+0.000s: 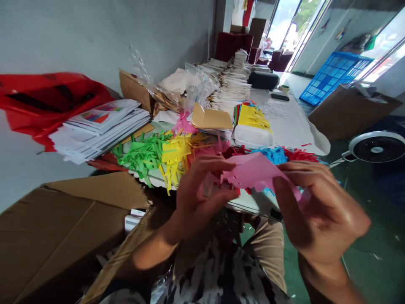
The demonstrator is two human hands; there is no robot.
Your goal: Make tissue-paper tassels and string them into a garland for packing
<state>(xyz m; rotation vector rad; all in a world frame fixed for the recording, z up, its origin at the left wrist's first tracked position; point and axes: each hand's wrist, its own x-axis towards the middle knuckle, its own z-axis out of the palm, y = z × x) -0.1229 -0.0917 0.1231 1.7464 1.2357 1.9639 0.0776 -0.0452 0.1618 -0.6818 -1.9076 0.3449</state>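
Note:
A pink cut paper piece (253,171) with jagged edges is held between both hands above my lap. My left hand (198,194) pinches its left edge with thumb and fingers closed. The paper's right side is gripped by my right hand (316,207), fingers folded around it. Just beyond my hands, heaps of cut paper strips lie along the table's near edge: green (142,154), yellow (175,156), blue (274,154) and red (300,155).
A white table (291,122) holds a stack of printed sheets (101,126), a pile of coloured paper (251,118), a tan envelope (210,119) and clear plastic bags (196,86). Open cardboard box (63,228) at left. A fan (376,148) and blue crate (333,74) stand at right.

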